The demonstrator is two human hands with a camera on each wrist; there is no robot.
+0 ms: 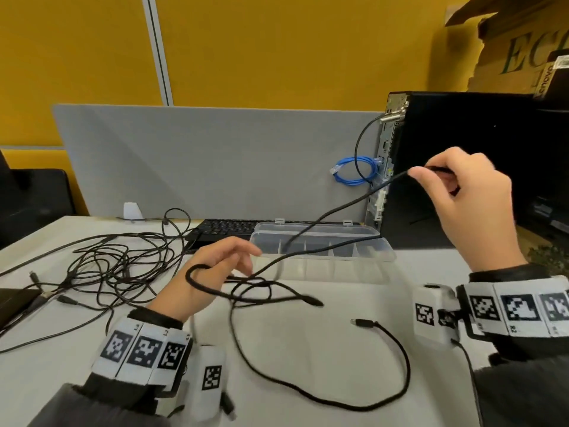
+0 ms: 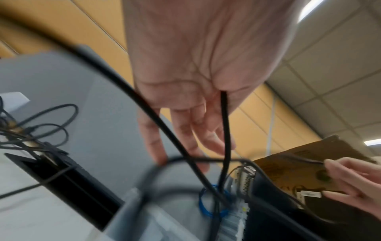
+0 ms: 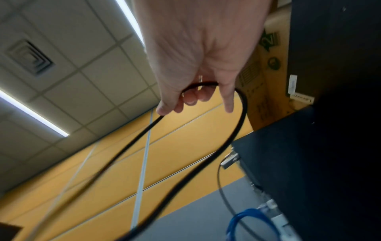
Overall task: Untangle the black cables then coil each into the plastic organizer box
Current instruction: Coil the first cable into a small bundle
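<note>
A thick black cable (image 1: pixel 335 211) stretches through the air between two hands, over a white desk (image 1: pixel 308 349). Its raised end is pinched between thumb and curled fingers of the right hand (image 1: pixel 468 198), held high at the right in front of a black desktop computer tower (image 1: pixel 462 167). From there the cable slopes down and left, passing over the clear plastic organizer box (image 1: pixel 323 257), which lies open with empty divided compartments at the middle of the desk. The cable's lower part loops around the left hand (image 1: pixel 215 269), whose fingers are loosely spread, not clenched; the loop hangs over the hand rather than being gripped. Below that hand the cable crosses itself in a loose knot, one plug end (image 1: pixel 312 302) lying on the desk and another plug (image 1: pixel 363 322) at the end of a long curve nearer the viewer. Far left sits a dense tangle of thinner black cables (image 1: pixel 117 269), untouched. A black keyboard (image 1: pixel 228 228) lies behind the box, and a coiled blue network cable (image 1: pixel 354 172) hangs by the tower. The step in hand seems to be freeing this one cable. Next, the crossing near the left hand probably needs drawing apart before coiling it into a compartment.
</note>
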